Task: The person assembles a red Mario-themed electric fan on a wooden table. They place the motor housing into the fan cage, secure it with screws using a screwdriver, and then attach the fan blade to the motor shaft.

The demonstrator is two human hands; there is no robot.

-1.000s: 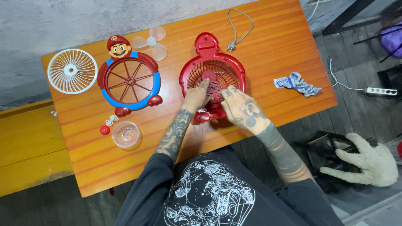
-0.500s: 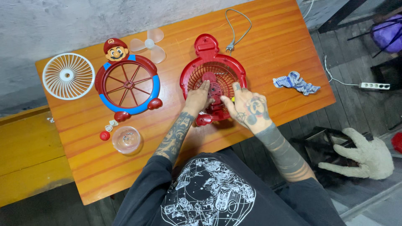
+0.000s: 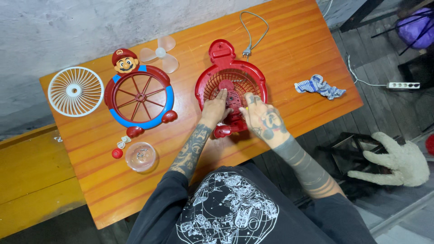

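Both hands [image 3: 214, 108] [image 3: 261, 116] loosely grip the red fan housing [image 3: 231, 86]; rag [image 3: 319, 86] lies right.

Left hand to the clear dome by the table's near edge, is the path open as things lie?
Probably yes. The left hand rests on the red fan housing; the clear dome sits off to its left, with only bare table between them. The small red cap lies beyond the dome.

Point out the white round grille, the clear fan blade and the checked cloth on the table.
white round grille [image 3: 76, 91], head view, on its hub.
clear fan blade [image 3: 160, 53], head view, on its centre.
checked cloth [image 3: 319, 87], head view, on its crumpled middle.
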